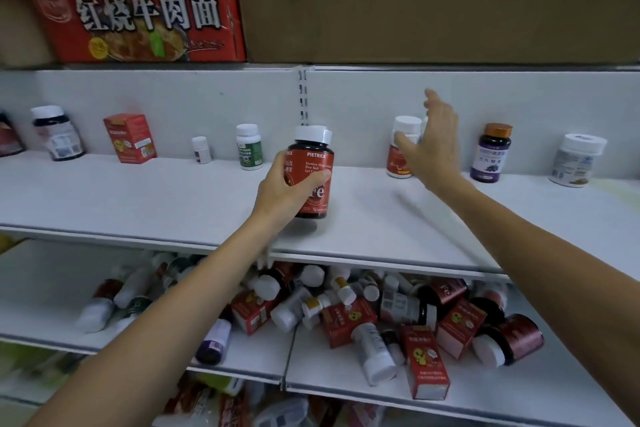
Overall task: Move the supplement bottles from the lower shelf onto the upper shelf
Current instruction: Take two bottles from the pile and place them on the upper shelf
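Shelf restock, early going | left hand (280, 187) grips red-label Pietrick bottle (313, 180) upright just above upper shelf (138, 198) | right hand (433, 146) spread beside white-capped bottle (401, 149) | few bottles shelved; jumbled heap (381, 315) still crowds lower shelf (52, 291)

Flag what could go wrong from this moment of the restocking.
1. The open right hand is close by the white-capped red bottle at the back of the upper shelf; a careless sweep may topple it.
2. The left hand holds the PIETRICK bottle over the shelf's front half; set down there or slipping, it might roll off into the pile below.
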Tool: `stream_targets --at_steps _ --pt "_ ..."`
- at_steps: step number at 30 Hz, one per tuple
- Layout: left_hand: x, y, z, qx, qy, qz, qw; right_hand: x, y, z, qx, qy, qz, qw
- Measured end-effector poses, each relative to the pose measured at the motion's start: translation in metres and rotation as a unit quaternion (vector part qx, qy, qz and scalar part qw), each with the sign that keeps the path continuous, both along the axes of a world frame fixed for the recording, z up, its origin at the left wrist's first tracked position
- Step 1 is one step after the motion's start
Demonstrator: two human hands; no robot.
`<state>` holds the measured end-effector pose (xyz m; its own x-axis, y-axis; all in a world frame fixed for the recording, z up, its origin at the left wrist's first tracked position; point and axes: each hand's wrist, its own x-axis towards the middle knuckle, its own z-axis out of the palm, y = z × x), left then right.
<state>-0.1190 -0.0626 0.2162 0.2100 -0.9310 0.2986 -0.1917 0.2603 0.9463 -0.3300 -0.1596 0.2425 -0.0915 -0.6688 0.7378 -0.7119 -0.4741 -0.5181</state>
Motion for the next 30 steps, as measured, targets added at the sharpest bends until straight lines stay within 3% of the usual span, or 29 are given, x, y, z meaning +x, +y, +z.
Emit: stream_targets --at_steps 4,9,14,17,21,24,30 --pt "0.053 0.030 -0.002 0.008 0.002 0.055 0.998 0.081 0.033 0.010 0.045 -0.050 0.145 0.987" --pt "0.153 0.082 0.005 0.036 0.024 0.100 0.994 0.204 0.082 0.008 0.147 -0.049 0.285 0.946" --pt "0.251 0.144 -0.001 0.076 -0.049 0.108 0.990 0.325 0.132 0.000 0.210 -0.062 0.434 0.874" --pt "0.302 0.177 -0.011 0.071 -0.034 0.149 0.986 0.391 0.161 -0.005 0.260 -0.074 0.506 0.819" --pt "0.358 0.210 -0.015 0.049 0.045 0.207 0.976 0.463 0.193 -0.014 0.329 -0.060 0.580 0.743" --pt "0.395 0.223 -0.017 0.045 0.044 0.244 0.968 0.504 0.204 -0.016 0.352 -0.029 0.626 0.695" --pt "0.468 0.216 -0.019 0.057 0.004 0.299 0.953 0.585 0.190 -0.009 0.359 -0.042 0.653 0.665"
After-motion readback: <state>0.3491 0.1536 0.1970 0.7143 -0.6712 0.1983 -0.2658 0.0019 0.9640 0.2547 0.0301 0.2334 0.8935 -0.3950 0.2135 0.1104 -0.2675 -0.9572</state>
